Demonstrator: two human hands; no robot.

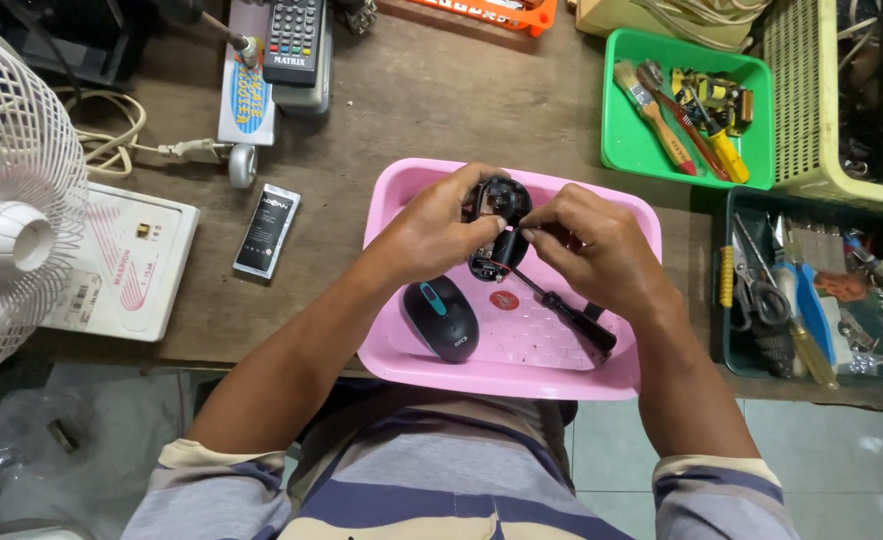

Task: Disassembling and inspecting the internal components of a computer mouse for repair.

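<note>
- Left hand (pixel 432 232): grip closed around the opened mouse base (pixel 496 228), a black shell with its inner parts exposed, held above the pink tray (pixel 392 195).
- Right hand (pixel 592 245): fingertips pinched at the right edge of the mouse base, beside a thin red wire; what the pinch holds is too small to tell.
- Screwdriver (pixel 567 312): black handle, lying slantwise in the tray beneath the right hand.
- Mouse cover (pixel 442 317): black with a teal stripe, resting in the tray's near left corner; a small red disc (pixel 503 298) lies just beside it.
- Surface (pixel 442 100): worn brown wood; the tray sits at its near edge.
- Left of the tray: a flat battery (pixel 267 230), a white box (pixel 122 262), a white fan (pixel 12 190) and a remote control (pixel 294 38).
- Right: a green tray (pixel 622 150) of brushes and a dark tray (pixel 737 350) of scissors and tools.
- Below the edge: pale tiled floor (pixel 842 470).
</note>
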